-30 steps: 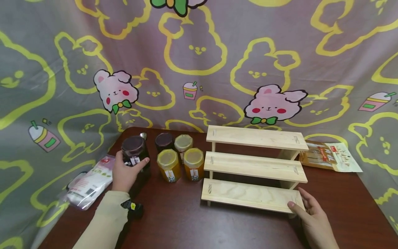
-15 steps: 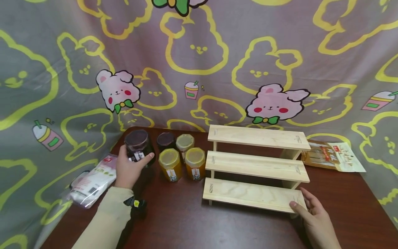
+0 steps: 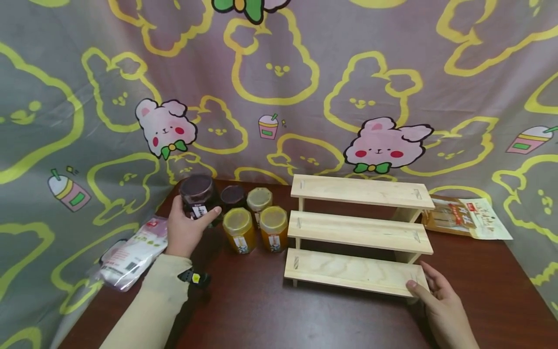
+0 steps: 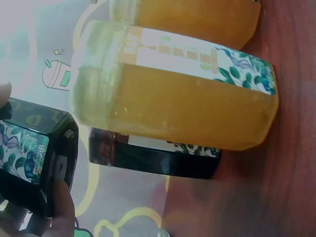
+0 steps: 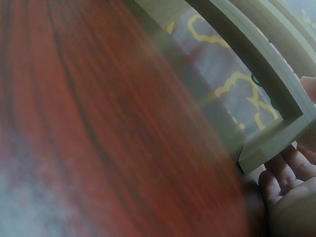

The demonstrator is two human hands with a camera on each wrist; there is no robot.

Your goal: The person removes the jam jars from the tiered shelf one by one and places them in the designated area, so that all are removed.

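Observation:
My left hand grips a dark jar with a printed label, thumb on its right side. In the left wrist view the jar is lifted off the table, its base showing. Just to the right stand two jars with orange-yellow contents, the left one and the right one. Behind them are a smaller dark jar and a pale-lidded jar. My right hand holds the front right end of a three-step wooden rack, thumb on top of the lowest board, fingers around its end.
A clear plastic package lies along the table's left edge. A brown and white food packet lies right of the rack at the back. A patterned cloth hangs behind the dark red-brown table.
My left hand has carried the dark jar to the right and further back, toward the smaller dark jar. The right hand stays on the rack, which has not moved.

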